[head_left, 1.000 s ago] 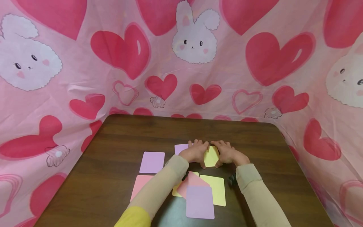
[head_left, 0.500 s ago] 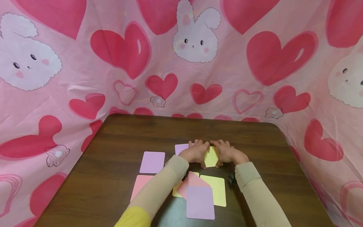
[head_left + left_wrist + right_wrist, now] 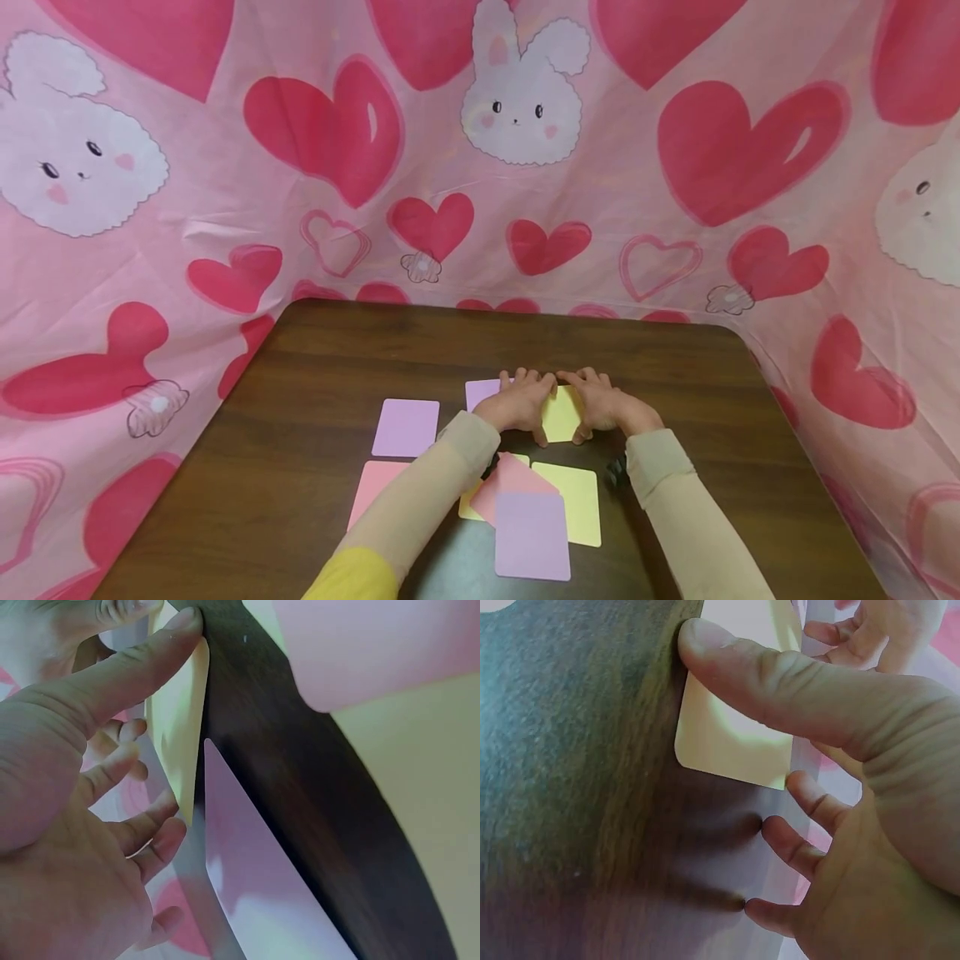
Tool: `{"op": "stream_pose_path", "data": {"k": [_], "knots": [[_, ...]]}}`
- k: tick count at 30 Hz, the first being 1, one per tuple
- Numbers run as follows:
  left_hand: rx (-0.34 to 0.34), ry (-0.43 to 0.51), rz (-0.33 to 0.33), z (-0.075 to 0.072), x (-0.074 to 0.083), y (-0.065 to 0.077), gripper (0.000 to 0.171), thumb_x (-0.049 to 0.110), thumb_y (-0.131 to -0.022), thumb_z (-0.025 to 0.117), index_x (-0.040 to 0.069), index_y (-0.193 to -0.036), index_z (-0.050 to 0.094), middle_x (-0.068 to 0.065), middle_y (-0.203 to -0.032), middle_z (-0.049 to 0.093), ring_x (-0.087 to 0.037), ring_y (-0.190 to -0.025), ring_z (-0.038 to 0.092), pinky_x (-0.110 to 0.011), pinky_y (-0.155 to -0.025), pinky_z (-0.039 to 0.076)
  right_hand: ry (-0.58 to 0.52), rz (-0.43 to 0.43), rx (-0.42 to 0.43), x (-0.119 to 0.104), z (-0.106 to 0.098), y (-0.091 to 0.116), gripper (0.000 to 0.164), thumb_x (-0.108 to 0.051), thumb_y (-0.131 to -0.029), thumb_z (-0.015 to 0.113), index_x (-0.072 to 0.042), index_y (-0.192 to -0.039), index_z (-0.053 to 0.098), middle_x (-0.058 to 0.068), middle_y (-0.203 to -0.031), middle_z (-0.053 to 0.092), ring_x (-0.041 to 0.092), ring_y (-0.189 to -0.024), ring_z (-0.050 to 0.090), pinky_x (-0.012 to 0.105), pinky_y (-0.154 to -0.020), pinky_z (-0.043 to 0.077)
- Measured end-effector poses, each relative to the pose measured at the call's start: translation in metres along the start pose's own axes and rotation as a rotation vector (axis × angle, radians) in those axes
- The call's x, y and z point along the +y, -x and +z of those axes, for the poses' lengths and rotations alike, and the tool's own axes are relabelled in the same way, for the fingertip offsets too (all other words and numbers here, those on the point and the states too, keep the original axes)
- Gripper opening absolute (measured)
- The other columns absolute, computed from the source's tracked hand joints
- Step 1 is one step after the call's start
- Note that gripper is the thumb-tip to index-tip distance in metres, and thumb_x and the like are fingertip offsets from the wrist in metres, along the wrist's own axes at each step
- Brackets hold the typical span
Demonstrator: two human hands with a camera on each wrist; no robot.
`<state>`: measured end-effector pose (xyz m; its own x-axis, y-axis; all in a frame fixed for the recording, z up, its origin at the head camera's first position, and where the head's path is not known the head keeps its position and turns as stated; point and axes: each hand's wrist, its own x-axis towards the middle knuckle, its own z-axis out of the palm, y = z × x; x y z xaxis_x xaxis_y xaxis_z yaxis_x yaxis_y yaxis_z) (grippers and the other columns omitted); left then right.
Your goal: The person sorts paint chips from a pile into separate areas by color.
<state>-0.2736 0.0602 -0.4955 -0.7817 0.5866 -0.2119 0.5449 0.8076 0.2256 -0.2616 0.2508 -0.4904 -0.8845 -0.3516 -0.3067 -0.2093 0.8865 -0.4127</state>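
The left hand [image 3: 513, 408] and right hand [image 3: 606, 408] flank a yellow card [image 3: 561, 414] on the table [image 3: 322, 354], thumbs at its near edge, fingers toward its far edge. Both are spread wide, fingers loosely bent and not closed round it; how firmly they press, I cannot tell. The left hand also partly covers a purple card [image 3: 482, 392]. Nearer lies an overlapping pile [image 3: 532, 536] of cards, with another purple card [image 3: 406, 427] and a pink card [image 3: 372, 487] to the left

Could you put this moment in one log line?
left grip: at far yellow card, left side; right grip: at its right side; card: lying on table
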Motion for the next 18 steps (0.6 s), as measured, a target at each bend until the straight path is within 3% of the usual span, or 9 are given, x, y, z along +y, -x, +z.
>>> {"op": "stream_pose_path", "data": {"k": [8, 18], "knots": [[0.019, -0.002, 0.01, -0.001, 0.004, 0.003, 0.086, 0.048, -0.057, 0.098, 0.025, -0.122, 0.047, -0.002, -0.121, 0.053, -0.025, -0.119, 0.044, -0.053, -0.098, 0.029, 0.029, -0.032, 0.028, 0.002, 0.003, 0.012, 0.109, -0.03, -0.064, 0.097, -0.011, -0.153, 0.039, 0.021, -0.151, 0.035, 0.048, -0.13, 0.035, 0.076, -0.101, 0.029], [0.045, 0.002, 0.018, 0.004, 0.003, 0.004, 0.085, 0.046, -0.06, 0.096, 0.025, -0.125, 0.045, -0.003, -0.127, 0.052, -0.025, -0.119, 0.044, -0.053, -0.098, 0.03, 0.064, -0.078, 0.088, 0.001, 0.004, 0.027, 0.1, -0.017, -0.066, 0.094, -0.011, -0.151, 0.042, 0.018, -0.153, 0.032, 0.047, -0.135, 0.032, 0.077, -0.101, 0.027]]}}
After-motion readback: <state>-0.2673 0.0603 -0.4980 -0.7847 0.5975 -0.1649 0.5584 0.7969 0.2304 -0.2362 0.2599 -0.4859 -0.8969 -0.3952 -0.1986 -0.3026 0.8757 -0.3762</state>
